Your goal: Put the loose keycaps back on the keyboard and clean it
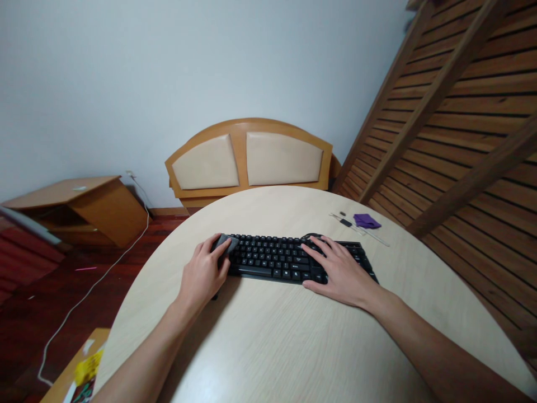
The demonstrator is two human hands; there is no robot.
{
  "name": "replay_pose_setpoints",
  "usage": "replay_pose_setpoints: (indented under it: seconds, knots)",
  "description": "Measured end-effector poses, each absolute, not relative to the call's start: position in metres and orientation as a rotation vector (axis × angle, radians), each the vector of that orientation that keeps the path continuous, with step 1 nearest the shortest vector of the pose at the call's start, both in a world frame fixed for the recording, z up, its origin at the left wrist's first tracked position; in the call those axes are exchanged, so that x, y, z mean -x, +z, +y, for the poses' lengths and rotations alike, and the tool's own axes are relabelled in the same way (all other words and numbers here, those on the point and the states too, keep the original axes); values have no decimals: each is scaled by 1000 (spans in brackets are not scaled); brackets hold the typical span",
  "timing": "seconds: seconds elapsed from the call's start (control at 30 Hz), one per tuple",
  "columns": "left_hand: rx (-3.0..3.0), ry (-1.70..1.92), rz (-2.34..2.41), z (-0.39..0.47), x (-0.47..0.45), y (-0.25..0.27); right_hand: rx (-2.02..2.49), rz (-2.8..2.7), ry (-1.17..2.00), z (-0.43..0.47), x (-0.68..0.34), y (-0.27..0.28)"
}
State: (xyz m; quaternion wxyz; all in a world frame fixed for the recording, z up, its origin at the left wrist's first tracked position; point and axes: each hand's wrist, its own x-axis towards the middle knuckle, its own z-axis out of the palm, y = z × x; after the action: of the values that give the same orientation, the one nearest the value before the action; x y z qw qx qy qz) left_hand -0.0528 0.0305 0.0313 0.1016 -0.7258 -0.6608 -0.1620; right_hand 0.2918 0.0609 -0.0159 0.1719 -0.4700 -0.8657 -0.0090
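Observation:
A black keyboard [272, 257] lies on the round table, its long side facing me. My left hand [205, 266] is at its left end, fingers closed on a small grey cloth [227, 245] that rests against the keys there. Part of the cloth is hidden under the fingers. Over the right part of the keyboard lies my right hand [335, 268], fingers spread and palm down, touching the keys and the front edge. It holds nothing. Behind it, a bit of black cable [311, 235] shows at the keyboard's back edge.
On the pale round table [268, 347], a purple cloth [367, 221], a thin white stick [377, 238] and small dark pieces lie beyond the keyboard to the right. A padded wooden headboard [242, 151] stands behind. A slatted wooden panel [461, 112] rises at right; a white cord [100, 274] crosses the floor.

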Motion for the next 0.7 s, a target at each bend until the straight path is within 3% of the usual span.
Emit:
replay_pose_setpoints:
  seconds: [0.7]
  knots:
    - [2180, -291, -1920, 34, 48, 11, 1288, -2555, 107, 46, -279, -5]
